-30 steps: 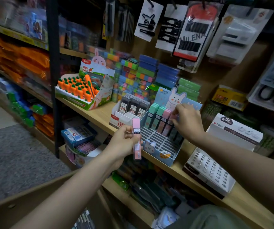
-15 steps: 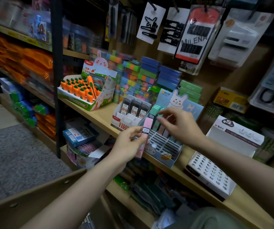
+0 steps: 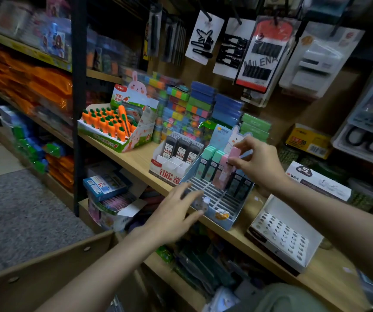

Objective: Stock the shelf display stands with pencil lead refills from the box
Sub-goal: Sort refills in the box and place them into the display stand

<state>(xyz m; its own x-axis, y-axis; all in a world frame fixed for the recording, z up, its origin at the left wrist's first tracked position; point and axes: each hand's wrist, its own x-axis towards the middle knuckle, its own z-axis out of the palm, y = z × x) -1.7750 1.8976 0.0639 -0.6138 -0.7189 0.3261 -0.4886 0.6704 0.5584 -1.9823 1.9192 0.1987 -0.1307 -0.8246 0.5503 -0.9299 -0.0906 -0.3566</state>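
Note:
A pale blue bunny display stand [image 3: 223,218] with a slotted grid sits on the wooden shelf [image 3: 136,161]. Green and pink lead refill cases stand in its back rows. My right hand [image 3: 257,162] pinches a pink lead refill case [image 3: 231,157] by its top, above the pink row. My left hand [image 3: 176,212] hovers open with spread fingers just in front of the stand's front edge, holding nothing. A white stand with black lead refills [image 3: 178,154] sits to the left. The brown cardboard box [image 3: 34,273] is at the lower left.
A carrot eraser display [image 3: 115,127] stands on the shelf at the left. A white perforated tray [image 3: 282,235] and a white boxed product [image 3: 318,180] lie at the right. Hair clip cards [image 3: 264,52] hang above. A black shelf post [image 3: 78,109] rises at the left.
The pink refill case passed from my left hand to my right hand, which carried it up over the stand. My left hand, now empty, dropped towards the stand's front.

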